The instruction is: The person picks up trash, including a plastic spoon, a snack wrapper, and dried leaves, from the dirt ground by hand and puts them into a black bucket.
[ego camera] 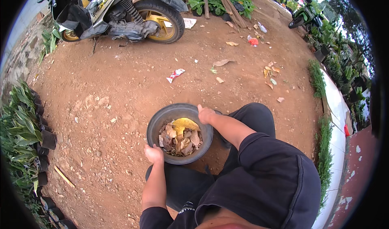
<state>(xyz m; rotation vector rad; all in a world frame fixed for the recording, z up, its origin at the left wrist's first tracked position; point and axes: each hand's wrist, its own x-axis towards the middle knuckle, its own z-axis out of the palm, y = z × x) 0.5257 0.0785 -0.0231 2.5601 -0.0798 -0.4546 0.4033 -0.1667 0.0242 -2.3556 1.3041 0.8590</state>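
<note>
A round black plastic basin (156, 119) is held in front of my bent knees, low over the dirt or on it; which of the two I cannot tell. Inside lie dry brown leaves (185, 144) and a large yellow leaf (187, 123). My left hand (154, 154) grips the rim at the basin's lower left, its thumb over the edge. On the upper right side, my right hand (205, 114) holds the rim, with a finger pointing along it and the other fingers partly hidden.
Ahead are a parked motor scooter (130, 19), a stick broom (232, 10), a red and white wrapper (175, 75), a red plastic scrap (253, 42) and scattered leaves (272, 69). Potted plants (25, 125) line the left; a white tiled edge (335, 138) runs along the right.
</note>
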